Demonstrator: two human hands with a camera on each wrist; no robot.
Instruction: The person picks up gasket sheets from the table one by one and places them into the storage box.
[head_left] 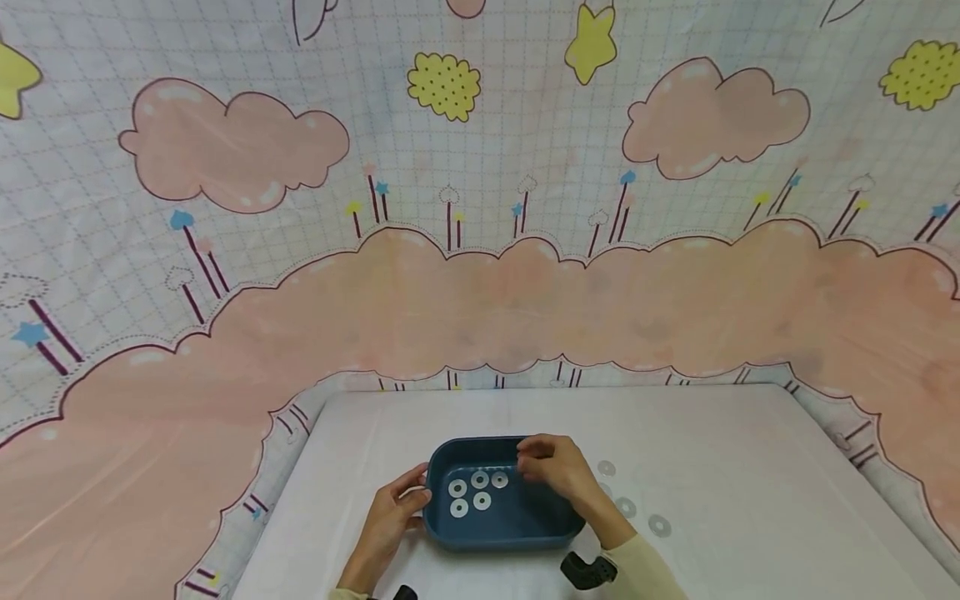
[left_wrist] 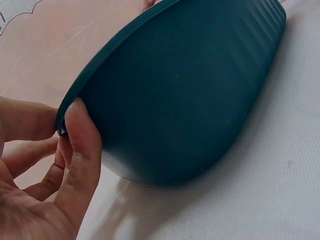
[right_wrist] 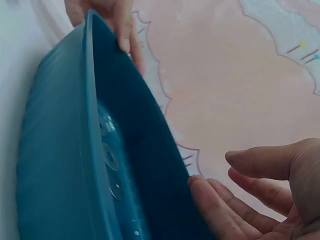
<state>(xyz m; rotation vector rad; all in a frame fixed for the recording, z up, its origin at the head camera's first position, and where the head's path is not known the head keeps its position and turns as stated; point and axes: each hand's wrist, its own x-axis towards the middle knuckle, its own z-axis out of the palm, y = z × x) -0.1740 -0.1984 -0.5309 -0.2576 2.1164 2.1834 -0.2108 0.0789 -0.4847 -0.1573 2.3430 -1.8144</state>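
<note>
No brand or lettering shows on the dark teal, ribbed-sided plastic tray sitting low at centre frame on a white-covered table. The left hand pinches the tray's left rim between thumb and fingers, while the right hand hovers over its far right corner, fingers loosely curled, holding nothing visible. Four white washers lie inside; three more washers rest on the table just right of the tray.
</note>
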